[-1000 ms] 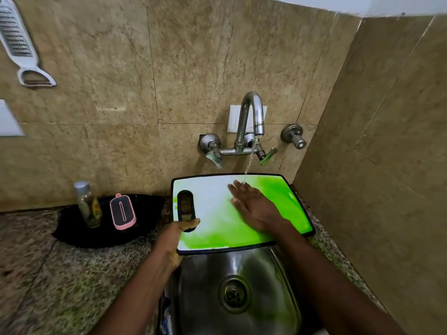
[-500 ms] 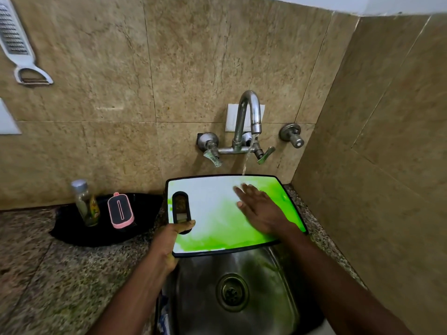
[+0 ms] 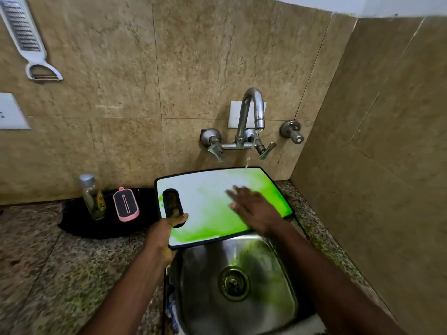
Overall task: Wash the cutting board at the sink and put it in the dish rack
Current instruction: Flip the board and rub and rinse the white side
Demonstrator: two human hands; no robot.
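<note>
Looking down from the head camera, I see the steel sink [image 3: 278, 298] nearest me, its drain in the middle of the basin and a green tint on the metal. Across its far edge lies the cutting board [image 3: 208, 201], tilted up toward the wall: a white face with a black rim, a dark oval handle slot at its left end, and a bright green stain spread over the right side and along the near edge. My left hand [image 3: 162, 238] is clamped on the board's near left corner, thumb on top just below the slot. My right hand [image 3: 254, 209] lies flat on the stained part, fingers stretched out and slightly blurred, gripping nothing. Left of the board, on the speckled counter [image 3: 48, 274], a black mat [image 3: 72, 223] carries a small bottle [image 3: 93, 197] and a pink-edged item [image 3: 126, 204]. Beyond, the wall tap [image 3: 250, 122] drops a thin stream of water onto the board's far right edge, and a grater [image 3: 23, 32] hangs high on the tiles
</note>
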